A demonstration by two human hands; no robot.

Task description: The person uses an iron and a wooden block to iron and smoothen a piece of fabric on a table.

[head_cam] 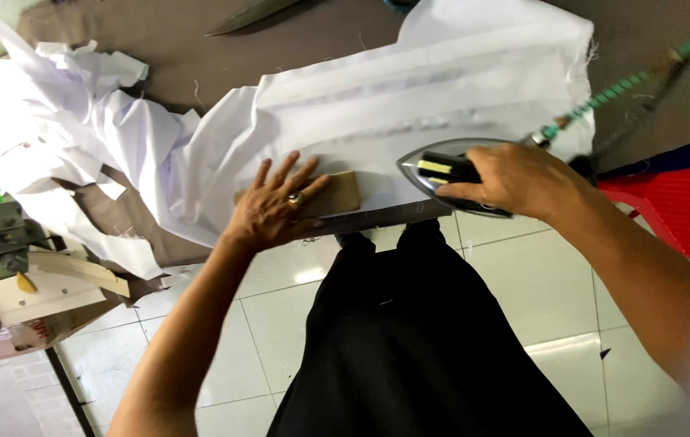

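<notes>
At the centre of the frame, a tan template strip [337, 194] is pressed flat onto the white fabric [410, 105] by the left hand [276, 206], its fingers spread and released, a ring worn on one. To the right, an iron [442, 174] is grasped by the right hand [515, 182], fingers clenched round its dark handle; its soleplate appears to rest on the fabric near the table edge [393, 217], though contact is partly hidden. A green braided cord [628, 85] runs toward the upper right. Fingertips could be scorched if the iron is slid closer, and the fabric could be marked should the iron be left resting.
</notes>
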